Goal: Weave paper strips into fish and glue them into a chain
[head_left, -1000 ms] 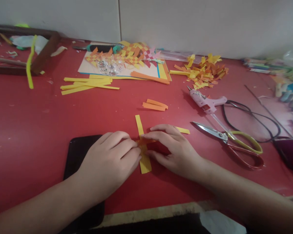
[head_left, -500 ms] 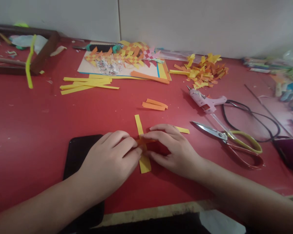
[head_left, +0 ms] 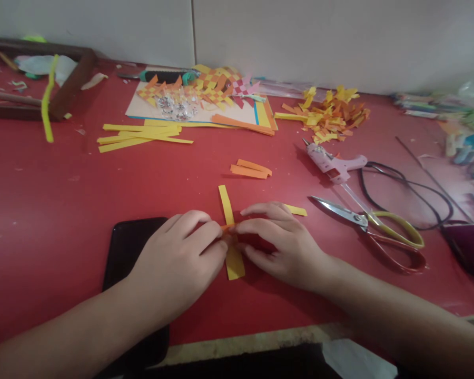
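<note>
A yellow paper strip [head_left: 236,263] lies lengthwise on the red table in front of me, with an orange paper strip [head_left: 228,227] crossing it. My left hand [head_left: 185,252] pinches the orange strip's left part, its fingertips over the crossing. From the other side, my right hand [head_left: 282,242] has its curved fingers on the orange strip's right part; the thumb rests near the yellow strip. Fingers hide much of the orange strip. Another yellow strip [head_left: 296,210] sticks out behind my right hand. Two short orange strips [head_left: 249,171] lie farther back.
A black phone [head_left: 130,247] lies under my left forearm. Scissors [head_left: 339,209] and a pink glue gun [head_left: 335,164] with its cord are at right. Behind are yellow strips [head_left: 142,138], woven paper fish shapes [head_left: 217,84], a scrap pile [head_left: 332,116] and a wooden frame [head_left: 77,79].
Both hands have shifted only slightly. The orange strip at the crossing now looks raised and narrower between my fingertips. Everything else stays in place.
</note>
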{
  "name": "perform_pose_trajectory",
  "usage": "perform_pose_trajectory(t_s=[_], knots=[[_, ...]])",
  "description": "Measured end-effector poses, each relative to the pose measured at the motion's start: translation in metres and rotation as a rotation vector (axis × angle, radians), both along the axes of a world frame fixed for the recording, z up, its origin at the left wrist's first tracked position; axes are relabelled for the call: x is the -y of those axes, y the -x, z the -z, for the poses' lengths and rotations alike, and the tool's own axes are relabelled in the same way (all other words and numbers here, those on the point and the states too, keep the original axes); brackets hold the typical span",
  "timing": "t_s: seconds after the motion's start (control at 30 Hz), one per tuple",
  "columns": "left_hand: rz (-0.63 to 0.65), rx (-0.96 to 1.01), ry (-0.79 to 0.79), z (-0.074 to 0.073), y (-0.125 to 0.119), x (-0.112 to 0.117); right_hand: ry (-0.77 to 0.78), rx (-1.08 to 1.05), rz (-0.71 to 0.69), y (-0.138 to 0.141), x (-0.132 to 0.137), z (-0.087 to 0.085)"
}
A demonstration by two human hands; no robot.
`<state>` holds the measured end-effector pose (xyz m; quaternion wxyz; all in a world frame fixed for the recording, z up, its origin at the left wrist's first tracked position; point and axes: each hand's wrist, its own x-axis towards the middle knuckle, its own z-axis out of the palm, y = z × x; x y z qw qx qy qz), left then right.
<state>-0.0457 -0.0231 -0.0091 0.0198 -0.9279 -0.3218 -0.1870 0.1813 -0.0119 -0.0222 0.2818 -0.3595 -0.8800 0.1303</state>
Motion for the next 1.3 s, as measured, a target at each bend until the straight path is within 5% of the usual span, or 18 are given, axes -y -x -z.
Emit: perform_pose_trajectory(t_s=[0.93, 1.3], knots=[[0.056, 0.052, 0.035, 0.004, -0.003, 0.004, 0.126, -0.093, 0.076, 0.002, -0.004, -0.002], [0.075, -0.009, -0.081, 0.009, -0.005, 0.012, 0.139, -0.079, 0.052, 0.002, -0.004, -0.003]])
